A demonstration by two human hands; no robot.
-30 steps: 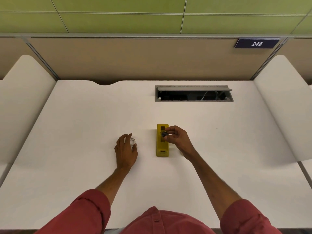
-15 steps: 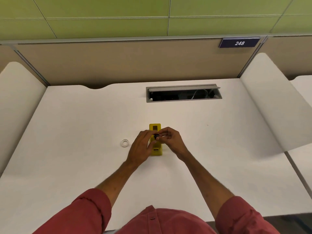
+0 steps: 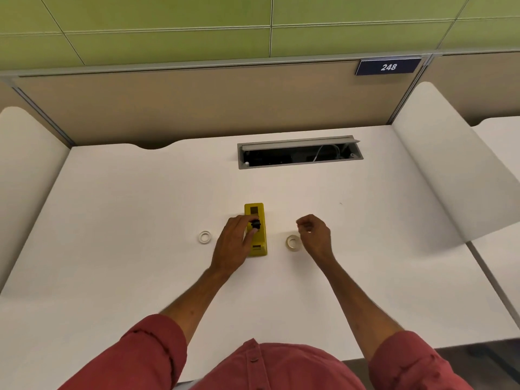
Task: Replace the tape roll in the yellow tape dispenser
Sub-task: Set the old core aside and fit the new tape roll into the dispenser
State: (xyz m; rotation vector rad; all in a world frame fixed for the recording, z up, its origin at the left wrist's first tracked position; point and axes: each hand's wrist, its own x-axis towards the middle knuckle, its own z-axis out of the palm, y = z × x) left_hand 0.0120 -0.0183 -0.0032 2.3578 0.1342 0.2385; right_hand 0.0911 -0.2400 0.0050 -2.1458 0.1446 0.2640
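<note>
Under your forearms, the white desk spreads wide, and the yellow tape dispenser lies on it near the middle with its long axis running straight away from you. Which end carries the cutter cannot be told from this view. Your left hand rests against the dispenser's left side, its fingertips pinched on a small black spool that sits over the top of the dispenser body; whether the spool is seated in its slot cannot be told. Your right hand is off to the right of the dispenser, well clear of it, the fingers loosely curled with thumb and forefinger close together and nothing visible between them. Just beside that hand's thumb, toward the dispenser, a pale tape roll lies flat on the desk. Left of your left hand's knuckles, a white ring lies flat, apart from the hand.
</note>
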